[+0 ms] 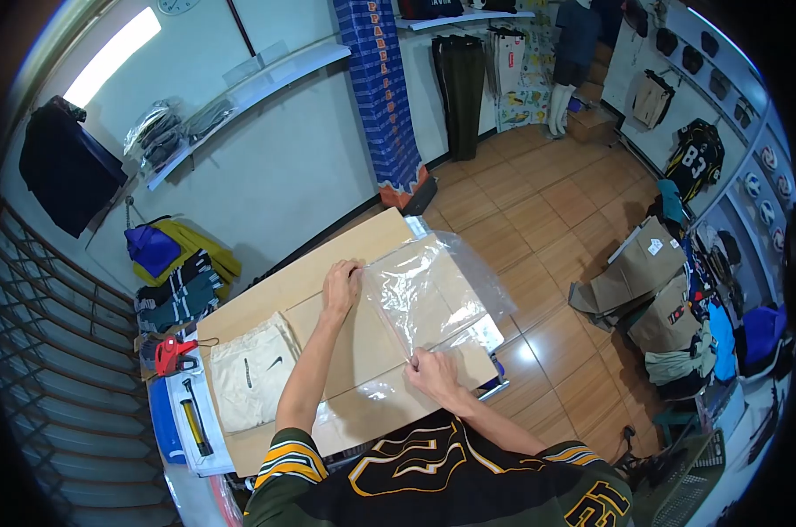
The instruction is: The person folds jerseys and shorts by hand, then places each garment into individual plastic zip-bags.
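A clear plastic bag lies across the right part of the cardboard-topped table, its far end hanging past the table's right edge. My left hand pinches the bag's upper left corner. At the bag's lower left corner, my right hand has its fingers closed on the plastic. Left of my left forearm lies a folded cream cloth item with a small dark swoosh and a dark strip on it.
A red tape dispenser and a yellow-and-black tool sit at the table's left end. Cardboard boxes and piled clothes are on the right. A patterned pillar rises beyond the table.
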Demonstrator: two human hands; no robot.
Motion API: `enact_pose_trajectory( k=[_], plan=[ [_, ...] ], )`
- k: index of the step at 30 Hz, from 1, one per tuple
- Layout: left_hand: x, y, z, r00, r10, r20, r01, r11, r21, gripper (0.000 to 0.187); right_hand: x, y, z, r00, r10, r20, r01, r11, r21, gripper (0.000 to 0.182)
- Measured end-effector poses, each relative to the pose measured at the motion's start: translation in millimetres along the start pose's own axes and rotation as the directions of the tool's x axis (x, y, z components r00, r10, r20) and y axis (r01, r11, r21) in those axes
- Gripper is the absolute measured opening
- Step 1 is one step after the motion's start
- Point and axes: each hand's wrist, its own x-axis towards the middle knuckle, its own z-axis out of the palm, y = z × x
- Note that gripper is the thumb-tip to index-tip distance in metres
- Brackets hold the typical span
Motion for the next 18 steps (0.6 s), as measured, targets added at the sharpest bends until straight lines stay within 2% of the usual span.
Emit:
enact_pose_trajectory(
  k=[8, 14, 15, 17, 18],
  plan=[
    [-29, -42, -44, 1.0, -0.029, 0.001, 0.029, 1.0, 0.003, 0.012, -20, -51, 52, 0.998, -0.024, 0.058, 0.025, 1.0, -0.014, 0.017],
    [-47, -59, -71, 0.999, -0.046, 0.029, 0.046, 0.999, 0.004, 0.015, -31, -69, 79, 0.998, -0.062, -0.007, 0.062, 0.998, -0.012, 0.017],
    [-48, -58, -78, 0.999, -0.047, 0.024, 0.047, 0.999, 0.002, 0.015, -33, -73, 76, 1.0, -0.024, 0.003, 0.024, 1.0, -0.007, 0.017],
    [-55, -56, -91, 0.988, -0.071, 0.136, 0.083, 0.992, -0.091, 0.023, -34, -77, 75, 1.0, 0.006, 0.018, -0.006, 1.0, -0.006, 0.019],
    [-61, -46, -103, 0.989, -0.078, 0.129, 0.09, 0.992, -0.089, 0.023, -35, -77, 75, 0.999, 0.048, -0.004, -0.048, 0.998, -0.027, 0.019]
  ],
)
